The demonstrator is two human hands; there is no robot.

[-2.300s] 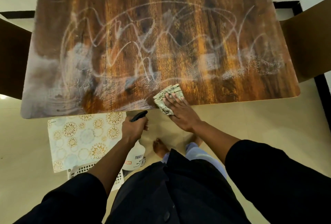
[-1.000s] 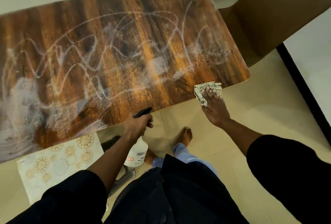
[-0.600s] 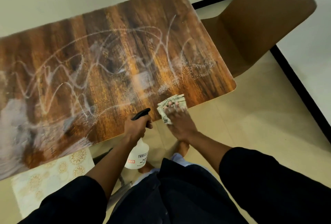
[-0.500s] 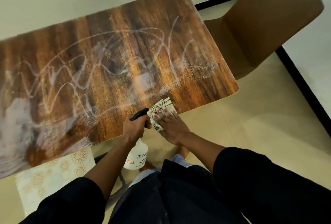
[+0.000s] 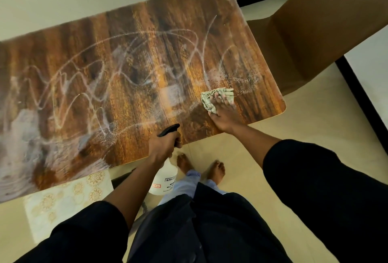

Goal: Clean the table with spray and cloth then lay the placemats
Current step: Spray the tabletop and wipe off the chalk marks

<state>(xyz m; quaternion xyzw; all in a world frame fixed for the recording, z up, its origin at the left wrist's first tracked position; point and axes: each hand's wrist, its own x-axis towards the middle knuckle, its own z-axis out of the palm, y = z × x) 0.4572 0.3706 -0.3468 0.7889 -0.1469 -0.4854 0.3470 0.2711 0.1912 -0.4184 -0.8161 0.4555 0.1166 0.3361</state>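
The right hand (image 5: 225,113) lies flat on the cloth (image 5: 216,98), its fingers (image 5: 222,99) straight and spread, pressing the crumpled checked cloth onto the table (image 5: 130,69) near the right end of its near edge. Just beyond the cloth, toward the right edge, sits a patch of fine spray droplets (image 5: 241,79). The left hand (image 5: 162,147) hangs at the near edge of the table, about midway along it, fingers curled tight round the neck of the spray bottle (image 5: 164,180); the black nozzle pokes out above the knuckles and the white body hangs below the table's edge. White looping smears (image 5: 84,86) cover most of the wooden top, thickest toward the left near corner. A patterned placemat (image 5: 63,201) lies below the left part of the near edge. A brown chair (image 5: 315,21) stands at the right edge. Bare feet (image 5: 199,168) stand on the tiled floor (image 5: 304,124).
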